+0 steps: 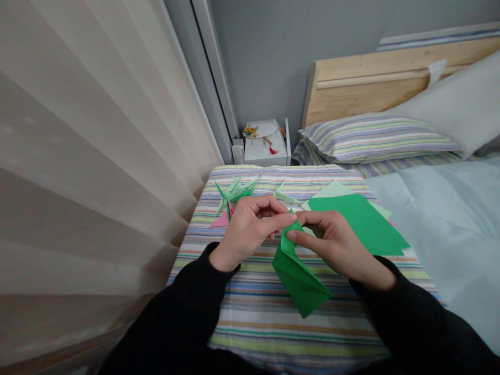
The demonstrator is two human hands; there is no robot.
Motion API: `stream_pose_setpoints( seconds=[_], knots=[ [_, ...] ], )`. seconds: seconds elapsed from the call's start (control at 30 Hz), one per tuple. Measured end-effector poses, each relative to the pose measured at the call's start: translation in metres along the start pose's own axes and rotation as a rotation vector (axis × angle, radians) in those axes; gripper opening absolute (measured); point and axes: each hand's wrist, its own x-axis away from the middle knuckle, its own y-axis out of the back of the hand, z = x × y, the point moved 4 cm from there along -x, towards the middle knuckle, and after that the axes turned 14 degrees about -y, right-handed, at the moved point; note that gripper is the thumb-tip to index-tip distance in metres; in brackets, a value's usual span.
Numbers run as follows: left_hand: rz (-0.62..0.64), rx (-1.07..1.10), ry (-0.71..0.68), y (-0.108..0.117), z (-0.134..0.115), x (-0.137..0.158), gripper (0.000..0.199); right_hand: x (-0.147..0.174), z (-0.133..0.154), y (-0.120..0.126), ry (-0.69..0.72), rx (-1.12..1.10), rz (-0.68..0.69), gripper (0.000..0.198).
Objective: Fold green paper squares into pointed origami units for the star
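A partly folded sheet of green paper [302, 281] hangs from my fingers above the striped tablecloth, its wide end toward me. My left hand [253, 229] is closed, thumb and fingers pinching the upper tip of the paper. From the other side my right hand [336, 242] pinches the same paper just below that tip, with its thumb on the near face. Beyond my left hand lie several folded green paper cranes [236, 191] and a pink folded piece [221, 221]. A pale green folded piece [285, 195] rests farther back.
Flat green paper sheets [361, 221] are stacked at the right of the cloth-covered table [250, 333]. A pleated curtain [97, 156] borders the left. A bed with a striped pillow [378, 138] stands on the right; a small white cabinet [261, 153] is behind the table.
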Motion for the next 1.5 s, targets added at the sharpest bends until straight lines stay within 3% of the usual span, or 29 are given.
stream_pose_setpoints(
  seconds=[0.43,0.67,0.9,1.17,1.4,1.5],
  knots=[
    [-0.232,0.019,-0.079,0.012,-0.006,-0.004,0.021,0.001,0.002,-0.004,0.055,0.026,0.025,0.028],
    [0.103,-0.081,0.063,0.001,-0.004,-0.001,0.022,-0.001,-0.001,0.000,0.033,-0.020,0.021,0.025],
    [0.070,-0.145,0.019,0.000,-0.004,-0.002,0.023,-0.004,-0.004,0.003,0.009,-0.042,-0.042,0.027],
    [0.009,-0.182,-0.093,0.001,-0.008,-0.003,0.023,0.000,0.001,0.000,-0.005,-0.037,0.040,0.017],
    [0.161,-0.232,0.054,-0.001,-0.004,0.000,0.032,-0.001,-0.004,0.002,-0.046,-0.046,0.015,0.019],
    [0.164,-0.253,0.056,0.000,-0.004,0.000,0.034,-0.003,-0.004,0.003,-0.065,-0.038,-0.025,0.023]
  ],
)
